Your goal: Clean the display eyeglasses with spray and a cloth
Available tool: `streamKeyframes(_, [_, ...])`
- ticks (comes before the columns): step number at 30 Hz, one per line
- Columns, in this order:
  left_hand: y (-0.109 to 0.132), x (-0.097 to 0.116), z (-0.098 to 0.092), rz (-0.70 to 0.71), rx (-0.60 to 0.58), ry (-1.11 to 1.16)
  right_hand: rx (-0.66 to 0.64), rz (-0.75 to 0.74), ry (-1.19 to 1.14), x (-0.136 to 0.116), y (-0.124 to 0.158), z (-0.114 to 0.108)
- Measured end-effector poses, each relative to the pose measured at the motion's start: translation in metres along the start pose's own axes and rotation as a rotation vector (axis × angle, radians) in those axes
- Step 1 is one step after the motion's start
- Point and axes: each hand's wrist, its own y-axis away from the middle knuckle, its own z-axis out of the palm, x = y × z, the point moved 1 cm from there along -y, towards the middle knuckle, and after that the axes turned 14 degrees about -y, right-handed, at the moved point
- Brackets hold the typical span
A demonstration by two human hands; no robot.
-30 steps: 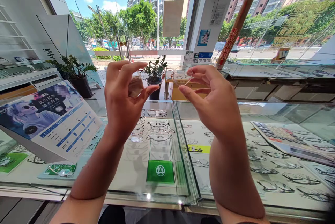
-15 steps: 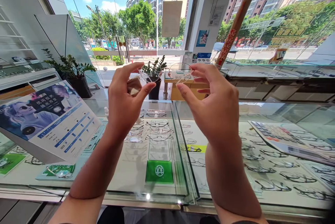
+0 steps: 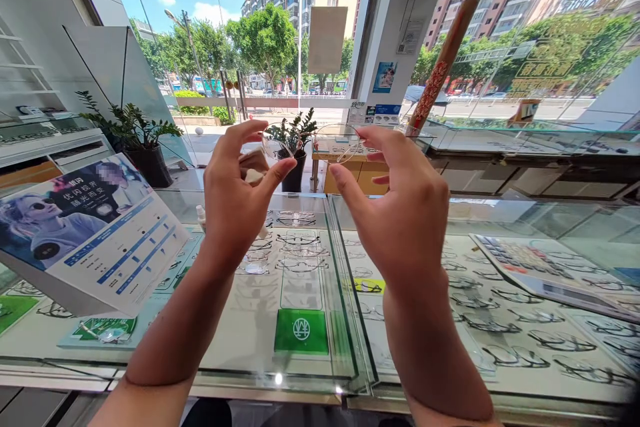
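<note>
A pair of thin-rimmed eyeglasses (image 3: 345, 142) with clear round lenses is held up at chest height, above the glass counter. Fingers and thumb of my left hand (image 3: 237, 190) pinch it at the left lens. A crumpled beige cloth (image 3: 254, 162) is tucked in the same hand, partly hidden by the fingers. On the other side, my right hand (image 3: 400, 207) grips the frame near the right lens, index finger above and thumb below. The thin rims are hard to make out against the bright background.
Under the hands stands a glass display case (image 3: 250, 347) with rows of eyeglasses and a green card (image 3: 301, 332). A calculator (image 3: 545, 270) lies on the right side. To the left is a tilted placard (image 3: 100, 234); potted plants (image 3: 155, 164) and windows are beyond.
Both hands and the eyeglasses sit slightly further left in view. The background has shifted a little too, so the head has moved slightly. The grip looks the same.
</note>
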Motion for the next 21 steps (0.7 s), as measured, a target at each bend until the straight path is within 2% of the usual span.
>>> streamKeyframes(9, [-0.001, -0.001, 0.002, 0.047, 0.034, -0.028, -0.009, 0.042, -0.067, 0.0, 0.002, 0.002])
streamKeyframes(15, [-0.001, 0.004, 0.001, 0.084, 0.14, -0.087, -0.002, 0.023, -0.105, 0.003, 0.001, 0.001])
streamKeyframes(21, [0.0, 0.005, 0.003, 0.073, 0.15, -0.016, 0.05, 0.024, -0.213, 0.015, -0.003, 0.004])
